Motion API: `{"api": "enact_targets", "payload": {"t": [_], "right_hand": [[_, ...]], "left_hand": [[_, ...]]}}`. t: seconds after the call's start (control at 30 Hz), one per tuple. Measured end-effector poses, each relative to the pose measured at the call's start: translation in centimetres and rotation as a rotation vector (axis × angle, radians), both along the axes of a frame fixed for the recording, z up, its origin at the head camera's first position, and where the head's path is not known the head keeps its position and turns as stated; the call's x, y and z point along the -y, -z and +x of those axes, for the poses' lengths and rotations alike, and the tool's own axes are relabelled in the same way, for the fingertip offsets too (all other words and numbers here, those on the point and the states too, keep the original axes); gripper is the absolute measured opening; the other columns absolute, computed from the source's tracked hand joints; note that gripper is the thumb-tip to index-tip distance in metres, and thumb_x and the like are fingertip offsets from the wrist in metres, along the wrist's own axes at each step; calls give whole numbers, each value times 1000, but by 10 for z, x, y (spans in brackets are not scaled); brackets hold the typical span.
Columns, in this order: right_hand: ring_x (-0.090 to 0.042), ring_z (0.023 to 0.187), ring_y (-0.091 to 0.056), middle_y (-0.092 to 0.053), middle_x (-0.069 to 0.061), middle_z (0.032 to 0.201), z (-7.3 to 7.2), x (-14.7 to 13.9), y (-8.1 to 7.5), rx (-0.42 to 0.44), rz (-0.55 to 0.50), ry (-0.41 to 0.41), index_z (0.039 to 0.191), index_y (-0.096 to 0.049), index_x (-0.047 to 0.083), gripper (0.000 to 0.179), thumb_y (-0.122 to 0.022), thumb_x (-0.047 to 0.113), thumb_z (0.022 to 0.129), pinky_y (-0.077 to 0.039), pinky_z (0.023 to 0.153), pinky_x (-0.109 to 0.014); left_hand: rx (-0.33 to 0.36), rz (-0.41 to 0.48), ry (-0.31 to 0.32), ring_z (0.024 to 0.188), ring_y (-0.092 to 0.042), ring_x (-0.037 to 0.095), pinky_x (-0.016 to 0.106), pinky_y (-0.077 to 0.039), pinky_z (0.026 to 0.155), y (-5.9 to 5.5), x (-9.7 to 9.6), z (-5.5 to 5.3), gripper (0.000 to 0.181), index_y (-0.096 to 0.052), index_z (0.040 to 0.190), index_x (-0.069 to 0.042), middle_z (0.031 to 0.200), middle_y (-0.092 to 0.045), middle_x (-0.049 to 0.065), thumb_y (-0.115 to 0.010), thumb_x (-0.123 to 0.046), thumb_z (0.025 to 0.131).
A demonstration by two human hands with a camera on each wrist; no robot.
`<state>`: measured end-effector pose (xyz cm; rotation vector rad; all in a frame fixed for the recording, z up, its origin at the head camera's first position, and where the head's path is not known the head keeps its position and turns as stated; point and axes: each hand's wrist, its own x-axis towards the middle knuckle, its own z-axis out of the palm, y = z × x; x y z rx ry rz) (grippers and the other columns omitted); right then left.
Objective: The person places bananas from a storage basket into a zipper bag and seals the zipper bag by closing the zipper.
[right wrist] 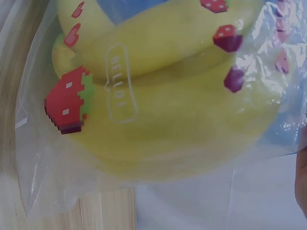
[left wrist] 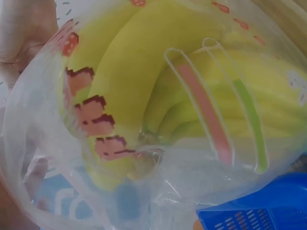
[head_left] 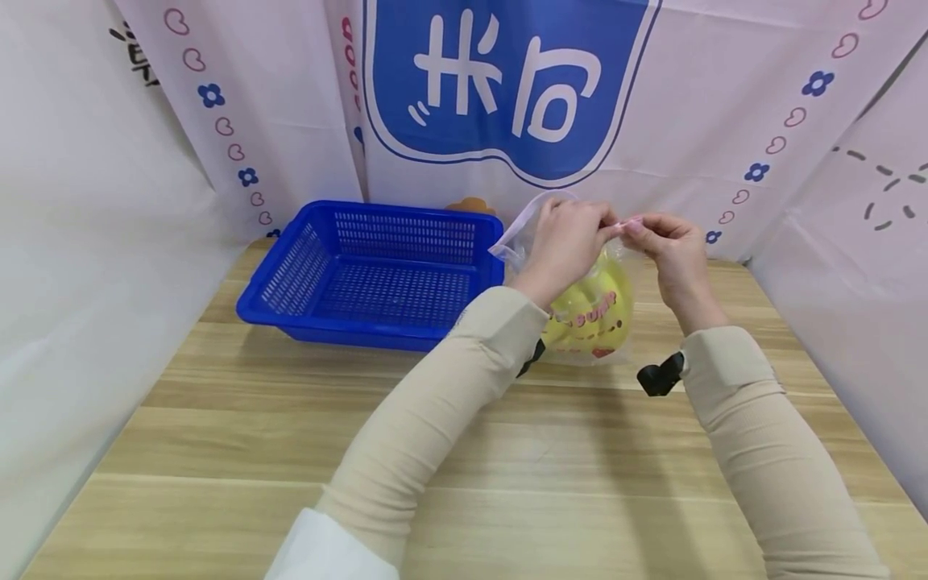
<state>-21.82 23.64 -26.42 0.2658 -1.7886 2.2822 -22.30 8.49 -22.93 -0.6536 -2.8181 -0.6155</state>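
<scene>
A clear printed zip bag [head_left: 529, 229] with yellow bananas [head_left: 612, 278] inside hangs upright at the back right of the table. My left hand [head_left: 569, 242] pinches its top edge near the middle, the fingers curled over the pink strip. Close beside it, my right hand [head_left: 674, 254] grips the same edge at the right end, between thumb and forefinger. Several bananas [left wrist: 134, 62] show through the plastic in the left wrist view, and in the right wrist view bananas [right wrist: 172, 110] lie behind printed strawberries. Whether the bag's bottom touches the table cannot be told.
Left of the bag stands a blue plastic basket [head_left: 377, 330] with slotted walls and nothing visible in it. The wood-grain table [head_left: 239, 451] extends toward me. A printed white cloth [head_left: 304, 97] hangs behind, and an orange shape [head_left: 473, 205] peeks out above the basket's rear rim.
</scene>
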Motion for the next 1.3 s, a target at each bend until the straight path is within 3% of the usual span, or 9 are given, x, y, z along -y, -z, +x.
{"api": "enact_targets", "payload": {"t": [0.47,0.63,0.8,0.87,0.9,1.0,1.1,1.2,1.3], "right_hand": [[-6,63,-67,-72,2,71,1,-1,-4,97,-99,98,73,-73,8,12,-70,1,82,-55,66,-14],[-7,61,-66,-71,1,69,0,-6,-3,101,-138,123,72,-73,6,17,-66,-3,84,-55,64,-15],[-7,63,-65,-70,2,70,0,-10,-3,106,-114,130,74,-72,6,11,-69,1,83,-54,66,-15],[-5,67,-63,-69,3,73,1,-12,-3,118,-29,138,77,-71,7,7,-70,6,84,-53,67,-13],[-4,70,-62,-67,6,76,2,-12,-4,120,70,153,82,-70,10,4,-69,10,86,-53,69,-12],[-5,88,-60,-66,4,94,3,-13,-6,64,497,212,101,-69,10,15,-64,20,91,-51,82,-15],[-22,110,-56,-64,-9,115,2,-9,-9,-135,939,273,116,-66,6,27,-62,21,93,-46,100,-35],[-39,114,-52,-64,-24,115,0,-3,-12,-350,1152,266,112,-67,-2,27,-65,12,90,-39,101,-54],[-39,105,-54,-67,-24,105,-1,1,-13,-420,1261,258,106,-70,-3,22,-66,10,89,-40,95,-53]], "left_hand": [[8,-179,-22,113,-56,9,34,-29,111,-5,0,-2,28,-65,115,-27,115,-68,-13,-48,-40,97],[50,-193,-14,113,-56,8,36,-31,110,-2,4,-5,29,-64,115,-26,113,-67,-13,-46,-41,98],[44,-158,19,108,-57,7,35,-35,107,6,13,-7,28,-61,114,-23,110,-66,-11,-43,-39,99],[33,-130,41,105,-58,7,35,-36,106,9,15,-8,27,-60,114,-22,109,-66,-10,-42,-37,100],[32,-115,50,105,-58,7,35,-36,106,11,16,-9,26,-60,114,-22,109,-66,-10,-43,-37,100],[31,-67,59,103,-59,7,33,-36,105,14,17,-11,25,-61,113,-22,109,-67,-10,-45,-36,100],[30,-32,53,104,-60,7,31,-37,102,17,18,-12,25,-63,112,-22,111,-68,-9,-45,-35,99],[17,-16,62,107,-60,8,31,-40,99,17,19,-13,27,-63,114,-21,114,-68,-8,-45,-35,99],[8,-6,80,110,-60,9,32,-40,101,18,19,-13,29,-64,115,-21,115,-68,-8,-45,-35,100]]}}
